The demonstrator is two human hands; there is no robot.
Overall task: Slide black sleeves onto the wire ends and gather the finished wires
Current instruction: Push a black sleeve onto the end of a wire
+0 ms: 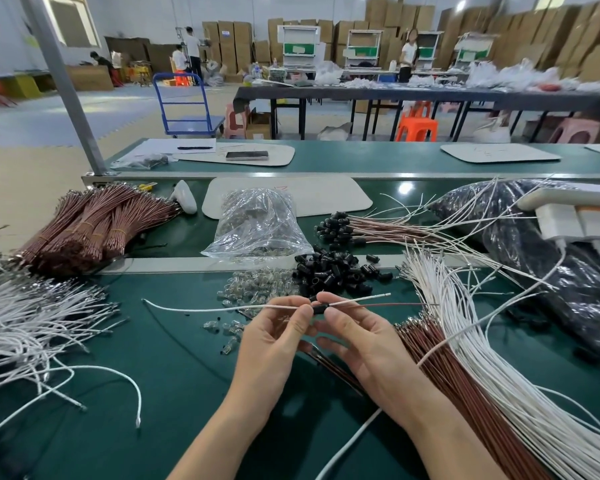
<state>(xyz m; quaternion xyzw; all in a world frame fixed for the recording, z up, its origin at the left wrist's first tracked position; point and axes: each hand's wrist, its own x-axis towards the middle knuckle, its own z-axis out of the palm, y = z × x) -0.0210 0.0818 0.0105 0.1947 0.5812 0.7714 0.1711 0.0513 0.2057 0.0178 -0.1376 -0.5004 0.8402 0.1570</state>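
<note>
Left hand (274, 337) pinches a white wire (222, 309); right hand (357, 337) pinches the black sleeve (318, 309) on it. Few sleeved wires (378, 230) lie beyond the hands; many bare wires (465, 344) remain to their right.

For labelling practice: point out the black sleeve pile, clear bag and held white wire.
black sleeve pile (333, 273): head view, heap's middle.
clear bag (257, 223): head view, crinkled middle.
held white wire (201, 310): head view, its left stretch.

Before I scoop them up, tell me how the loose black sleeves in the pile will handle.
The black sleeves are short round tubes, so they will probably roll; a few strays lie apart from the heap. Open ends show they are hollow, so likely light. Glossy and small: probably easy to drop.
</note>
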